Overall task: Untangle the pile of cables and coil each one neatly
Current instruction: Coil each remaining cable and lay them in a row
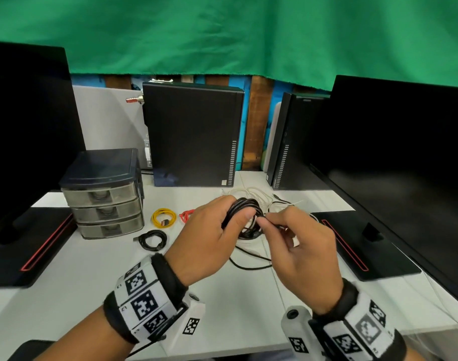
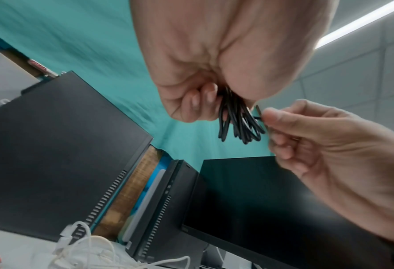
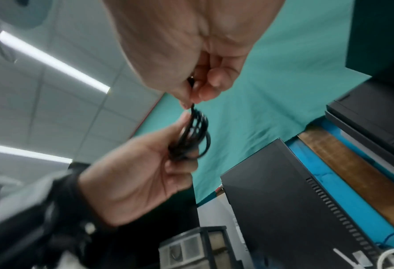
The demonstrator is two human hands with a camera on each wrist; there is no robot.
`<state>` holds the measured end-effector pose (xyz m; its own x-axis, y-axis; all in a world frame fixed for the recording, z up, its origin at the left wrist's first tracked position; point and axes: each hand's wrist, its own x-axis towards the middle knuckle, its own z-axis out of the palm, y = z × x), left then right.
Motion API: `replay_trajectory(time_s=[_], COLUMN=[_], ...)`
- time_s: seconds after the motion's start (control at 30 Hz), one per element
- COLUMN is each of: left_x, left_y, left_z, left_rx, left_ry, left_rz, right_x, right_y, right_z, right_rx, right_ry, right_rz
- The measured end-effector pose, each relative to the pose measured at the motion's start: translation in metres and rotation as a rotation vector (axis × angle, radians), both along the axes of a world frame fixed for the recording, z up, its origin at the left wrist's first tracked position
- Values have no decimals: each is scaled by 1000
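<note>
black cable (image 1: 244, 208) — thin, glossy, tightly looped

Both hands are raised close together: the left hand (image 1: 209, 238) curled tight, the right hand (image 1: 304, 246) pinching with thumb and forefinger.

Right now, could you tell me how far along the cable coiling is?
Done: yellow coil and small black coil lie on the desk. In hand: left hand grips black loops, right hand pinches their end. Left: the white cable tangle; the red cable is partly hidden.
</note>
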<state>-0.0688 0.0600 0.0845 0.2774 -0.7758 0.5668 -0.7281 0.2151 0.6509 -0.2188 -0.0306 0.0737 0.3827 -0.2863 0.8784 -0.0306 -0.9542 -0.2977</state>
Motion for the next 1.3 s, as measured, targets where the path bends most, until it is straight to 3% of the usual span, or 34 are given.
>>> replay_trajectory(time_s=[0.13, 0.23, 0.33, 0.4, 0.47, 0.6, 0.77, 0.93, 1.03, 1.23, 1.3], left_x=[15, 17, 14, 11, 9, 24, 52, 54, 67, 107, 112], left_y=[-1, 0, 1, 1, 3, 2, 1, 6, 7, 27, 31], left_z=[-1, -1, 2, 5, 8, 1, -6, -14, -7, 27, 30], left_rx=[47, 152, 244, 268, 283, 330, 461, 628, 755, 564, 571], left_ry=[35, 122, 360, 575, 688, 596, 150, -304, -239, 75, 104], left_rz=[-27, -155, -255, -287, -315, -263, 25, 299, 351, 435, 425], right_x=[-7, -6, 7, 19, 30, 45, 71, 97, 112, 138, 146], right_y=[-4, -11, -8, 0, 7, 3, -6, 4, -4, -33, -30], right_z=[12, 12, 5, -1, -8, -13, -20, -36, -46, -84, -85], right_rx=[220, 460, 779, 811, 793, 818, 881, 710, 759, 1041, 1191], right_ry=[-2, 236, 386, 409, 365, 249, 240, 273, 295, 663, 667], right_rz=[85, 199, 440, 469, 452, 424, 413, 295, 218, 61, 93])
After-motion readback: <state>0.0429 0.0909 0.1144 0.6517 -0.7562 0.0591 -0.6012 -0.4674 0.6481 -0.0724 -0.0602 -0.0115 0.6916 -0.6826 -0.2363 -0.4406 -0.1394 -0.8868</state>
